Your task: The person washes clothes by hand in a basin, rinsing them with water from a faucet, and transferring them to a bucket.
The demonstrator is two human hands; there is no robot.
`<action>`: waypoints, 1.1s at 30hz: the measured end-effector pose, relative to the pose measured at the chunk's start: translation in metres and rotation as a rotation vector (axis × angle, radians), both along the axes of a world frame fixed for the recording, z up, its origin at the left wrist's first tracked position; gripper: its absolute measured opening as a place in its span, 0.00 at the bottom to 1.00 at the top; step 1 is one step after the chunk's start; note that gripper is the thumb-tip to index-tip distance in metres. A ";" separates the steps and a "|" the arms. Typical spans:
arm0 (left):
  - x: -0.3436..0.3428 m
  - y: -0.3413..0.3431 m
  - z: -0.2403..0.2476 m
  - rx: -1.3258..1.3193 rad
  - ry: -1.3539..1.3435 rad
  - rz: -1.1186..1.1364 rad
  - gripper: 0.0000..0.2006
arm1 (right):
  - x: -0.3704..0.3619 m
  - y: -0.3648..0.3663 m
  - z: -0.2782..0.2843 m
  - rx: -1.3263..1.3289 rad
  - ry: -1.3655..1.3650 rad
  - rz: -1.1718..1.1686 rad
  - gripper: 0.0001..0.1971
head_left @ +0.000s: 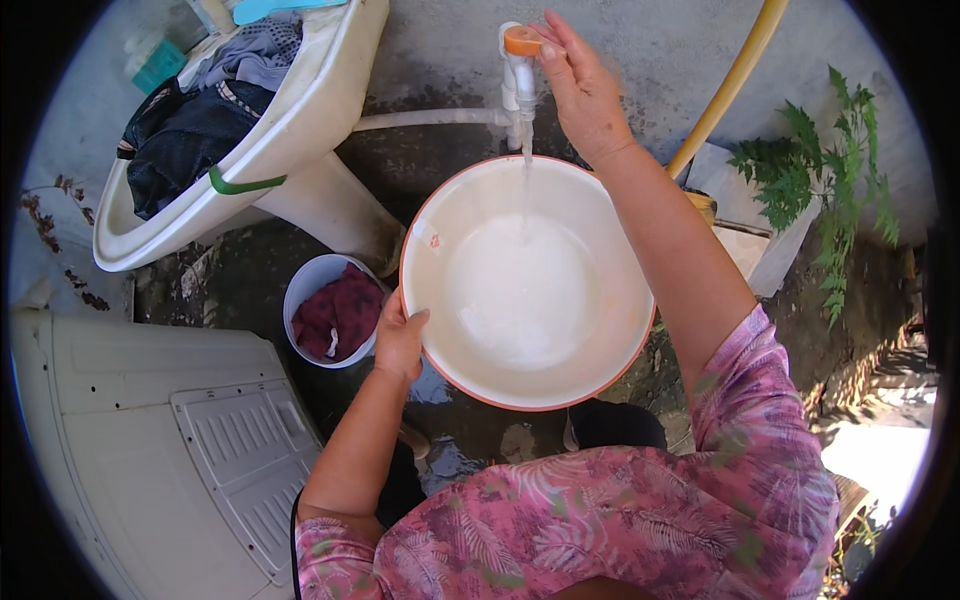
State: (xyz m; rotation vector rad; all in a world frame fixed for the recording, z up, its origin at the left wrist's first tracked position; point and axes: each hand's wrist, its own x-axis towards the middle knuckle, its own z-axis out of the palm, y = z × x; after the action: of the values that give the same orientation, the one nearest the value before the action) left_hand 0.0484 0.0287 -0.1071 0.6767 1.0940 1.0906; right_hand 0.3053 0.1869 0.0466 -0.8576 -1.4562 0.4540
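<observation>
A large white basin [460,245] with an orange-red rim is held under a white tap [522,78]. Water [527,140] streams from the spout into it, and whitish liquid lies at its bottom. With the thumb over the rim, my left hand [400,338] grips the basin's left side. Up at the tap, my right hand [585,90] has its thumb and fingers at the orange tap handle [522,41]; the far side of the handle is partly hidden by the fingers.
Left of the basin stands a small bucket [300,290] holding dark red cloth [340,312]. Dark and grey clothes [195,140] fill a white pedestal sink [345,75]. A white appliance panel [120,420] is at lower left. A yellow hose [735,80] and a leafy plant [820,160] are at right.
</observation>
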 end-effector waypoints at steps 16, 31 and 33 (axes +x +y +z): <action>0.008 -0.009 -0.014 0.206 0.483 0.095 0.22 | -0.084 -0.115 -0.243 -0.624 -0.774 0.093 0.33; 0.010 -0.009 -0.013 0.198 0.486 0.121 0.18 | -0.003 -0.016 -0.184 -0.455 -1.118 -0.654 0.36; 0.008 -0.006 -0.011 0.226 0.507 0.049 0.19 | -0.015 -0.015 -0.182 -0.445 -0.953 -0.676 0.37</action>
State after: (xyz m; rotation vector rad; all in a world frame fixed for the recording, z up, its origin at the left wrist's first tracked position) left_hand 0.0565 0.0227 -0.1182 1.1537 1.4329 1.1239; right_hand 0.2900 0.1719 -0.1349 -2.0180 -1.7802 -0.2105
